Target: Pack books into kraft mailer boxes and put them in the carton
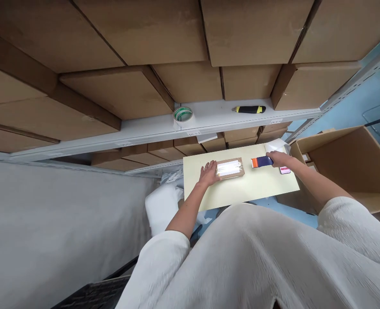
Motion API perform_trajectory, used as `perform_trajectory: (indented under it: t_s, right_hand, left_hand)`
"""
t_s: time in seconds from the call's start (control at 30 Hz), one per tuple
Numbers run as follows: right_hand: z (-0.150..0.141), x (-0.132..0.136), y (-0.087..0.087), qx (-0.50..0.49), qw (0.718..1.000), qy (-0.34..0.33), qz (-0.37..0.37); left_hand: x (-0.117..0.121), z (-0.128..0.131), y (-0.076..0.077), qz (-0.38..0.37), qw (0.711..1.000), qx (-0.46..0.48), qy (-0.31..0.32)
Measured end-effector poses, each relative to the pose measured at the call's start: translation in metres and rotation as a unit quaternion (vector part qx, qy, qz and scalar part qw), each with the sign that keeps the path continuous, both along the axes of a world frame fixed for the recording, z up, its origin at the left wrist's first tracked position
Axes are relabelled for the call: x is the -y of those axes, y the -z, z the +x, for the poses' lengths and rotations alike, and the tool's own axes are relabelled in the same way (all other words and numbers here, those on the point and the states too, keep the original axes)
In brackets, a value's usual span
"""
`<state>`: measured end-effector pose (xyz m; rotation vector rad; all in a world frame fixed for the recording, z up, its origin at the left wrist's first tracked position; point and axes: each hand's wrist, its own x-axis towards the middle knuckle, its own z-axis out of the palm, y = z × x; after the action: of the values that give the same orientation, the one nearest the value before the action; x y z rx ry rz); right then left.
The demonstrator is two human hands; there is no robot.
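Observation:
A small cardboard box (pixel 242 167) lies on the pale yellow board (pixel 238 193), its top shiny and white under glare. My left hand (pixel 208 174) is on the box's left end, fingers over the far side and thumb near the close edge. To the right of the box, my right hand (pixel 278 159) grips a flat dark blue piece with an orange end (pixel 262 162). The orange end points left toward the box, with a gap between them. What the blue piece is I cannot make out. A phone (pixel 285 170) with a lit screen lies beside my right hand.
Large cardboard boxes (pixel 250 32) fill the shelf above the board. On the grey shelf edge (pixel 209 112) rest a tape roll (pixel 183 115) and a black-and-yellow utility knife (pixel 250 109). An open carton (pixel 344 167) stands at right; white wrapping material (pixel 164 206) lies at left.

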<state>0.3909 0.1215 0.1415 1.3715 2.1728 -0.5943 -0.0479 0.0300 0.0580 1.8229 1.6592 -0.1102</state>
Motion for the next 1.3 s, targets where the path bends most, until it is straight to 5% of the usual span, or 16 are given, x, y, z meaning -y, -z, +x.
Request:
perform_trajectory:
  t_s: [0.27, 0.5, 0.77, 1.17, 1.3]
  right_hand:
    - [-0.073, 0.0, 0.018, 0.066, 0.996, -0.051, -0.013]
    - [-0.117, -0.016, 0.014, 0.094, 0.992, -0.082, -0.001]
    - [-0.127, -0.022, 0.024, 0.109, 0.992, -0.071, 0.0]
    - [-0.144, 0.026, 0.031, 0.136, 0.99, -0.018, 0.026]
    - [-0.124, 0.024, 0.028, 0.114, 0.993, 0.038, 0.014]
  left_hand:
    - [-0.001, 0.005, -0.004, -0.008, 1.0, -0.016, -0.008]
    - [-0.005, 0.004, -0.006, -0.02, 1.0, 0.016, -0.014]
    - [-0.006, 0.004, -0.004, -0.028, 0.999, 0.016, -0.018]
    - [-0.007, 0.009, -0.012, -0.037, 0.999, -0.007, 0.006]
    - [-0.005, 0.01, -0.015, -0.041, 0.999, -0.009, 0.006]
